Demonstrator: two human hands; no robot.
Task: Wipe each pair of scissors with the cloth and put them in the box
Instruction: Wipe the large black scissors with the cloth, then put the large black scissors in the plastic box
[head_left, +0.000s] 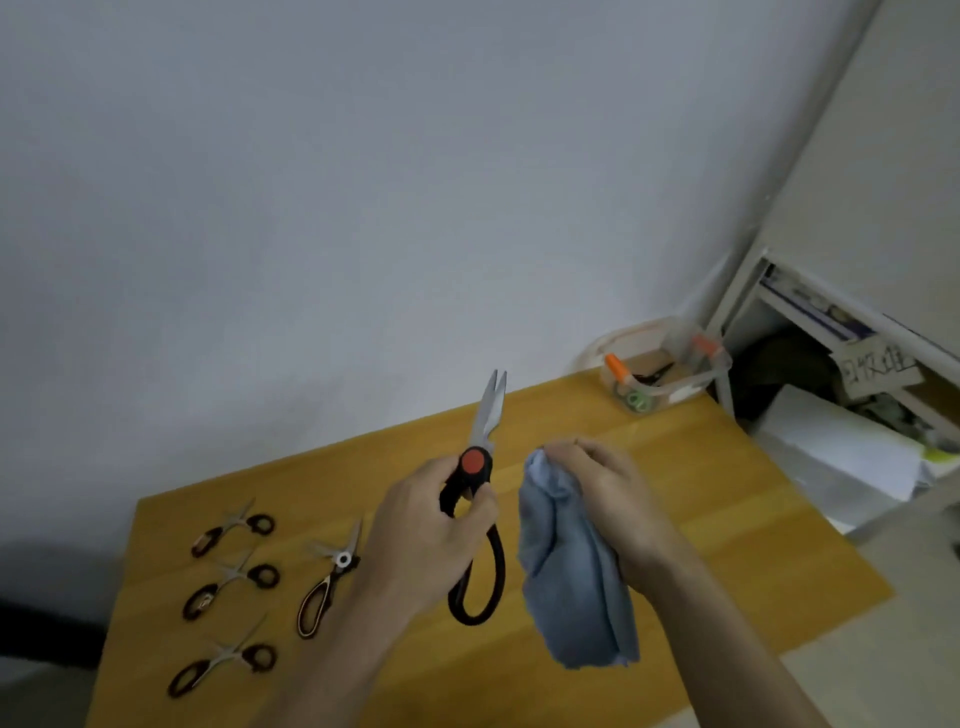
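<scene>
My left hand (421, 540) holds the large scissors (480, 493) above the desk (701, 493). The grip is closed around the upper black handle loop, with the thumb against the handle just below the pivot. These scissors have short, broad, grey metal blades, parted slightly at the tips and pointing away from me toward the wall. The pivot is covered by a round orange-red cap set in a black body. The lower handle is a long black loop hanging free below my fingers.

My right hand (597, 499) holds the cloth (571, 566) just beside the scissors, apart from the blades. The grip is a pinch of curled fingers at the cloth's upper end. The cloth is pale blue-grey, soft and bunched, and hangs down in folds from the hand, its lower edge clear of the desk.

The desk is yellow-brown wood grain. On its left part lie four more pairs of scissors. Three small pairs (234, 525) (231, 587) (221, 667) with dark loop handles and thin metal blades sit in a column. A fourth pair (330, 582), with a long dark handle loop and a white pivot, lies just to the right of them.

The box (660, 364) stands at the far right corner of the desk, against the wall. It is clear plastic with orange clips. Dark-handled scissors and a green item are visible inside, too small to detail.
</scene>
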